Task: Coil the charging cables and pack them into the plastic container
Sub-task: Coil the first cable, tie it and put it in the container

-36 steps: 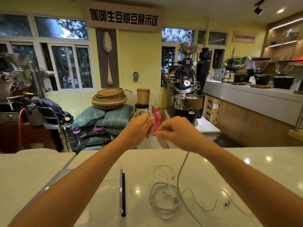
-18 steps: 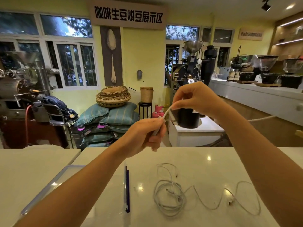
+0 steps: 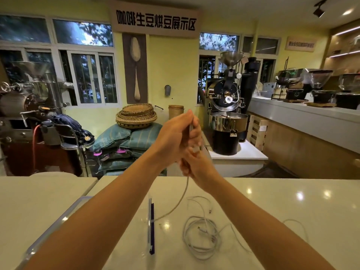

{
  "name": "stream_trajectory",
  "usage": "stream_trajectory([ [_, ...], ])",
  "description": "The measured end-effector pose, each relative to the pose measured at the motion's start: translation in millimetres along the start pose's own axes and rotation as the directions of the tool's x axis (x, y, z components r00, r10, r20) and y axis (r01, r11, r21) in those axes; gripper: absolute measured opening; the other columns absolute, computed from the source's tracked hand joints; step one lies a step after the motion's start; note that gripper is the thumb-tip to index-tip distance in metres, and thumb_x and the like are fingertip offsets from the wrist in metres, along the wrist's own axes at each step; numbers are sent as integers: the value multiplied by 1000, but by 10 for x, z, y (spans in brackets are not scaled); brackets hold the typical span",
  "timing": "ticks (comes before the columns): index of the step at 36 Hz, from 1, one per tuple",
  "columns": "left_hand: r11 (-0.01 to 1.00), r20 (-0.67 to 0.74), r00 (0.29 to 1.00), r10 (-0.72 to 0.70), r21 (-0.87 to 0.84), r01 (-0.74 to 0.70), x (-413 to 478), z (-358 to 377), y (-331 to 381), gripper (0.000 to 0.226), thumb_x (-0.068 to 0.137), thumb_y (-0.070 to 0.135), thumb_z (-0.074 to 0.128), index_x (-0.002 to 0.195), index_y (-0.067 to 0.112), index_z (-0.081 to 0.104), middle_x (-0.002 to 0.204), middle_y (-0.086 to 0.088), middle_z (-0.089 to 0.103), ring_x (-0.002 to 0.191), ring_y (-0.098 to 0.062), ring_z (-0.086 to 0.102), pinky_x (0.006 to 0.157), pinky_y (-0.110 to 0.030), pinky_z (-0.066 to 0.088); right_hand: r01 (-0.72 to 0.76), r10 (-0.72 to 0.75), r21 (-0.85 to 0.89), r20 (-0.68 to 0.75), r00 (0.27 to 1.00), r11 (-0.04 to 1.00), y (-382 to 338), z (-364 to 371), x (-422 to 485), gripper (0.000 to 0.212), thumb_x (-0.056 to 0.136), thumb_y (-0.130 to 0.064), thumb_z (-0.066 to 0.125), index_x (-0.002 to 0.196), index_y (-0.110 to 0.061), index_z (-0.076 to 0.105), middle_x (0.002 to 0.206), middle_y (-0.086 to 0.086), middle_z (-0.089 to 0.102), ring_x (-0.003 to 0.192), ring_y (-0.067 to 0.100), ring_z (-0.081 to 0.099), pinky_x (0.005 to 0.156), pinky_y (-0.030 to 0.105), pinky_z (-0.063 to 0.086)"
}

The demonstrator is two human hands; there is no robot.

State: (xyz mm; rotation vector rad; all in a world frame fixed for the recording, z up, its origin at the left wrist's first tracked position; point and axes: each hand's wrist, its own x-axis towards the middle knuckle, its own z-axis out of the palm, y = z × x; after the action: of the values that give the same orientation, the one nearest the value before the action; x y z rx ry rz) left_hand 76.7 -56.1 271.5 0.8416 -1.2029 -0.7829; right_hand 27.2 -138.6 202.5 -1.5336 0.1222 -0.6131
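Both hands raised above bench (image 3: 292, 211). Left hand (image 3: 173, 141) and right hand (image 3: 196, 162), fingers closed on cable (image 3: 182, 195); slack trails down-left toward container (image 3: 58, 221).

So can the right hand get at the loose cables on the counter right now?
Probably not yet: the right hand is clasped with the left hand on a cable. Nothing covers the loose cables.

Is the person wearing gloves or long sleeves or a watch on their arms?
No. Both forearms are bare as far as the picture shows, with no sleeve in sight. The left hand and the right hand wear no gloves. No watch, bracelet or ring can be seen, though the hands are a little blurred.
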Motion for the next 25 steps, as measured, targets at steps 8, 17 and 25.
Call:
stream_trajectory([
  [8,890,-184,971,153,453,-54,125,-229,56,38,98,20,25,65,13,42,44,7,45,43,-8,38,49,-22,33,-113,127,-136,94,987,984,-41,158,-172,19,96,-25,39,99,-29,58,54,-1,40,45,7,32,42,17,26],
  [17,609,-172,977,130,791,58,63,-343,-109,35,97,17,29,63,18,36,61,0,37,54,-14,33,53,-26,29,46,126,-727,180,976,685,-584,-34,-230,29,93,-18,44,98,4,61,58,-2,44,48,5,38,45,12,32],
  [25,542,-167,986,-9,828,145,-33,-330,-162,39,98,17,29,59,17,37,60,-1,41,55,-14,38,58,-26,35,178,77,-898,227,971,402,-1076,-298,-101,25,88,-24,54,63,-28,57,55,-7,51,47,6,41,48,13,35],
])
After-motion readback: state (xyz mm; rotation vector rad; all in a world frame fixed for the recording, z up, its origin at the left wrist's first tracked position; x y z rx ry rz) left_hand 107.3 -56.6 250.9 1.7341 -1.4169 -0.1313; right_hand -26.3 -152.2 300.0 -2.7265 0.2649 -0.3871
